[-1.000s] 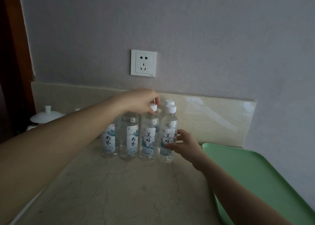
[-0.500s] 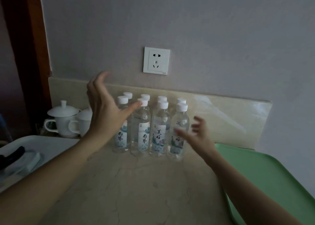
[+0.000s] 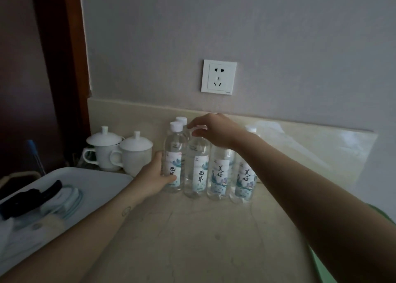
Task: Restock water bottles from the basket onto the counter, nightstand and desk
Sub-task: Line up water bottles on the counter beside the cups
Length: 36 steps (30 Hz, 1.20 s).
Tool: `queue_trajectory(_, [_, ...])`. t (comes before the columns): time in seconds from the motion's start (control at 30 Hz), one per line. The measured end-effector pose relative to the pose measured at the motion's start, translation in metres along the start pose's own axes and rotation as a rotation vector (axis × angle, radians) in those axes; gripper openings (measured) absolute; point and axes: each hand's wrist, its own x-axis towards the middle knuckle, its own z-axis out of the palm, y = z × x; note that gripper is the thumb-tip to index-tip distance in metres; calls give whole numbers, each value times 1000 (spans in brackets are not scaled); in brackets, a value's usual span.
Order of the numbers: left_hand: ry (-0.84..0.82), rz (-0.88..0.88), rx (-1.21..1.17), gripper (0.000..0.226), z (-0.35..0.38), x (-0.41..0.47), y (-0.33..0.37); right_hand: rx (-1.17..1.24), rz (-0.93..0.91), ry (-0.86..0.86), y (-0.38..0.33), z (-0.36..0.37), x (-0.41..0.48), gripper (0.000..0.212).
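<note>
Where both hands hung open half a second ago, they now grasp water bottles point(image 3: 218, 171) standing on the marble counter point(image 3: 192, 240) by its far wall. The left hand point(image 3: 155, 176) grips the leftmost front bottle point(image 3: 174, 154), and the right hand point(image 3: 216, 130) pinches the second bottle point(image 3: 198, 160) at its cap, probably to straighten the row. The right labels read 美好; the left ones begin 无.
</note>
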Motion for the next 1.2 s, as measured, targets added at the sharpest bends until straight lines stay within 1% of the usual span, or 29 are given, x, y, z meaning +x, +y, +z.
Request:
queue_trajectory(0.23, [-27, 0, 40, 57, -3, 4, 0, -69, 75, 113, -2, 12, 3, 30])
queue_trajectory(0.33, [-68, -5, 63, 62, -6, 6, 3, -65, 69, 101, -3, 11, 2, 30])
queue_trajectory(0.47, [-117, -10, 142, 78, -9, 6, 8, -54, 24, 80, -1, 7, 0, 29])
queue_trajectory(0.6, [-75, 8, 202, 70, -5, 4, 10, -73, 28, 61, -1, 5, 0, 32])
queue_trajectory(0.67, [-74, 9, 225, 70, -5, 5, 10, -76, 27, 61, -1, 6, 0, 33])
queue_trajectory(0.73, [-92, 7, 231, 76, -7, 7, 9, -73, 18, 70, 0, 7, 0, 36])
queue_trajectory(0.8, [-134, 27, 176, 95, -7, 9, 8, -77, 10, 111, 4, 8, -4, 50])
queue_trajectory(0.83, [-154, 42, 125, 108, -7, 10, 8, -60, 20, 164, 8, 7, -8, 59])
queue_trajectory(0.87, [-162, 55, 69, 118, -5, 10, 8, -5, 46, 238, 13, 4, -13, 67])
queue_trajectory(0.93, [-153, 85, -16, 129, -2, 11, 6, 186, 135, 402, 27, -2, -27, 80])
queue_trajectory(1.0, [-140, 110, -46, 132, 1, 11, 2, 319, 200, 546, 42, -5, -46, 90])
queue_trajectory(1.07, [-116, 92, -90, 134, 3, 12, 0, 446, 246, 671, 57, -3, -67, 91])
queue_trajectory(1.13, [-78, 46, -153, 132, 5, 14, 0, 642, 320, 703, 69, 7, -89, 94])
queue_trajectory(1.2, [-65, 47, -184, 121, 8, 16, 2, 782, 437, 605, 83, 23, -112, 101])
